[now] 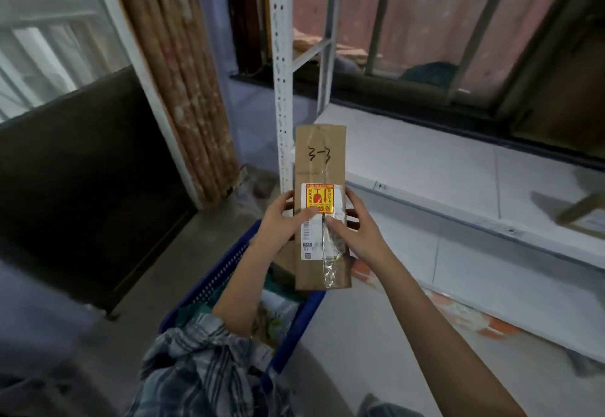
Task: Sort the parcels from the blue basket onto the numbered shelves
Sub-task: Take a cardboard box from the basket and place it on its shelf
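A long brown cardboard parcel (320, 161) with "3-3" handwritten on top and a white label with a red and yellow sticker is held lengthwise above the blue basket (294, 328). My left hand (281, 220) grips its left edge, thumb on the label. My right hand (353, 223) grips its right edge, thumb on the taped seam. More parcels lie in the basket below. A white shelf board (458, 174) with small marks along its front edge lies to the right.
A white perforated shelf upright (283, 89) stands just behind the parcel. Another parcel (586, 217) lies on the shelf at far right. A curtain (176, 73) and a dark panel (82, 171) are on the left. Flat packages (458, 315) lie under the shelf.
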Action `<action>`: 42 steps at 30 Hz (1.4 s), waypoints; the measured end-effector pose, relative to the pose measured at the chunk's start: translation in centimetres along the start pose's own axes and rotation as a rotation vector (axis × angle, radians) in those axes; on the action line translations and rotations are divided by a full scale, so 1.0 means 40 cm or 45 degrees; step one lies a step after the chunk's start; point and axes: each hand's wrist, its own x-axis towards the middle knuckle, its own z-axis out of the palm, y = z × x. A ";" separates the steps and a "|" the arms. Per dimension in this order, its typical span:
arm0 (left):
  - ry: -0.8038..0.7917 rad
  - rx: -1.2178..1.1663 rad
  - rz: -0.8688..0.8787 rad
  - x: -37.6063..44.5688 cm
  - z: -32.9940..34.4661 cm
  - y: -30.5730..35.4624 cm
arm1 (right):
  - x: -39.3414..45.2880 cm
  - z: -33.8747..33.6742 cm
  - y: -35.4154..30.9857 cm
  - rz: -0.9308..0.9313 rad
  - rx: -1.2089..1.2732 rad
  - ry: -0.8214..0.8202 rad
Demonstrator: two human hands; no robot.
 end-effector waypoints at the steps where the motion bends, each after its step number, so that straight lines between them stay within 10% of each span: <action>1: -0.030 0.020 0.031 0.004 0.023 0.029 | -0.006 -0.031 -0.015 -0.020 -0.014 0.042; 17: -0.340 0.270 0.587 -0.041 0.439 0.544 | -0.124 -0.607 -0.221 -0.260 -0.114 0.558; 42: -0.200 0.151 1.110 -0.074 0.751 1.080 | -0.087 -1.158 -0.533 -0.736 -0.124 0.629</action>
